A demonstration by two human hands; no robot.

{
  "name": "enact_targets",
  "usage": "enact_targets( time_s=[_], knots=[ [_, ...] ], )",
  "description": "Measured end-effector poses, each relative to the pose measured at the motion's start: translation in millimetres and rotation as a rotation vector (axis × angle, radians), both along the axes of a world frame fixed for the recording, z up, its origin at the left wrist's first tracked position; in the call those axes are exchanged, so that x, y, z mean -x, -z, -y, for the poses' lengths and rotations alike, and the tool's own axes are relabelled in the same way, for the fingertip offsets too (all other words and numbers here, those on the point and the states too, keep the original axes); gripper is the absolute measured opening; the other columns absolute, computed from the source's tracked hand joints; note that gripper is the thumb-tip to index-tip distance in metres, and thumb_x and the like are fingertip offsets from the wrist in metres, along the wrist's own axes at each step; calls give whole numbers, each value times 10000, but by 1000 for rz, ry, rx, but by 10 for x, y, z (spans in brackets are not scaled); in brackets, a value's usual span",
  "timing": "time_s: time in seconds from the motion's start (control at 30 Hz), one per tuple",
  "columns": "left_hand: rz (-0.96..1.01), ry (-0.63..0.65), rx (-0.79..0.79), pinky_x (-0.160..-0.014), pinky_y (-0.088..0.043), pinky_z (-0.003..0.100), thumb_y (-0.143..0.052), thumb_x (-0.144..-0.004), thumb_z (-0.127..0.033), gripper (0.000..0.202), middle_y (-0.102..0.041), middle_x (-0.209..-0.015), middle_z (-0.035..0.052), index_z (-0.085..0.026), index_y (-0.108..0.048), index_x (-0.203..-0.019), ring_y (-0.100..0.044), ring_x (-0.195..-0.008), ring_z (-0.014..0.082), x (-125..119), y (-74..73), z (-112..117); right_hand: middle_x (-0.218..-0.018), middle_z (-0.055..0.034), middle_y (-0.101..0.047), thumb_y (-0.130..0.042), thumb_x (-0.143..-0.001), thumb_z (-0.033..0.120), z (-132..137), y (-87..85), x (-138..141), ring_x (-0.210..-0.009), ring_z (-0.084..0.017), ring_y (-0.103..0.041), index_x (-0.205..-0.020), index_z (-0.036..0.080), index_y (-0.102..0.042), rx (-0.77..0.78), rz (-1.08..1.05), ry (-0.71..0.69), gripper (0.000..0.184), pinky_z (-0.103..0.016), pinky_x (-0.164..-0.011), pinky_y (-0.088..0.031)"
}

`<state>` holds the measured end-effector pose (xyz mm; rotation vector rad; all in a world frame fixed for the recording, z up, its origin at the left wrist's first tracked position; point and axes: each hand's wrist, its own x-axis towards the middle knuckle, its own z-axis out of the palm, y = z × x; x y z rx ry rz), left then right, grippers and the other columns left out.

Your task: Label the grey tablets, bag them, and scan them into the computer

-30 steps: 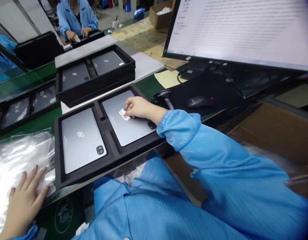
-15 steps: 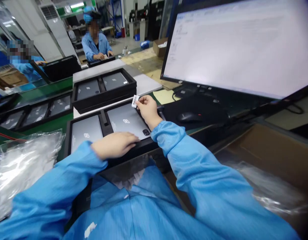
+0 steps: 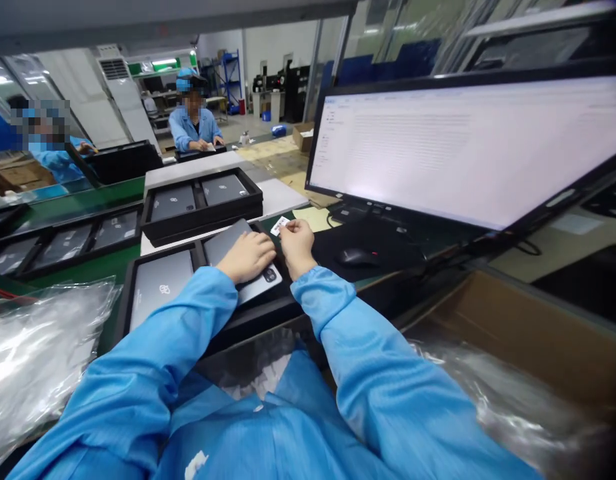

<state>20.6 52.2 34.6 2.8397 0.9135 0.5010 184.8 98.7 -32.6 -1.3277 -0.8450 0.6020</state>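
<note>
My left hand [image 3: 249, 256] lies over the back of a grey tablet [image 3: 261, 288], its fingers curled toward the tablet's right edge. The tablet sits askew in the right compartment of a black tray [image 3: 268, 308], its camera corner raised. Between the fingertips of my right hand [image 3: 298, 245] is a small white printed label [image 3: 279, 226], held just beyond the tray's right side. A second grey tablet [image 3: 161, 283] lies flat in the left compartment, logo side up.
Another black tray with two tablets [image 3: 203, 220] stands behind. More trayed tablets [image 3: 68, 243] are at left. Plastic bags [image 3: 48, 347] lie front left; a monitor [image 3: 438, 153], mouse [image 3: 358, 256] and cardboard box [image 3: 528, 327] are at right. Two co-workers [image 3: 194, 127] sit beyond.
My left hand has moved from the tray's front edge onto the right tablet, which is now tilted out of its flat position. My right hand still holds the label, now turned differently. The view has shifted.
</note>
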Motion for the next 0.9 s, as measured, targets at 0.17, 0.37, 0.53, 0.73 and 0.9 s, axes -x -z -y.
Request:
enact_targets(
  time_s=[0.17,0.37,0.53,0.73,0.9],
  knots=[
    [515,58,-91,-948,-478,449,-280,-1094,-544,514,-641,-912,106,-196,-605,-898,-597,-908,247,414,-74,-158,-728,23,-653,-700,-757,118,136,-53,150,-693,-149,-613,-775,208,-580,58,450,-603,151,-246,-682,-467],
    [674,86,-106,-930,-503,398,-387,-1093,-395,311,-646,-961,88,-200,-585,-953,-626,-970,221,543,-62,-87,-748,18,-656,-789,-685,40,225,-157,266,-693,-149,-564,-793,196,-639,120,813,-654,242,-257,-661,-401],
    [390,50,-38,-1094,-499,435,-405,-1059,-328,285,-673,-1186,134,-187,-648,-1106,-627,-1167,246,269,110,-90,-696,33,-596,-664,-863,198,217,-171,75,-685,-155,-547,-785,211,-590,-33,483,-237,109,-272,-685,-421],
    [-83,-49,230,-1228,-429,472,-514,-992,-398,427,-612,-1445,159,-197,-644,-1345,-582,-1349,290,-84,289,137,-615,52,-523,-614,-856,206,243,-209,75,-635,-156,-520,-720,233,-529,-64,431,-192,162,-282,-665,-412],
    [-277,-129,334,-1287,-358,452,-436,-995,-451,593,-472,-1619,161,-170,-549,-1505,-463,-1509,299,435,77,572,-868,-59,-714,-591,-935,266,619,-353,-17,-816,-206,-664,-868,197,-632,16,730,-217,105,-298,-748,-473]
  ],
)
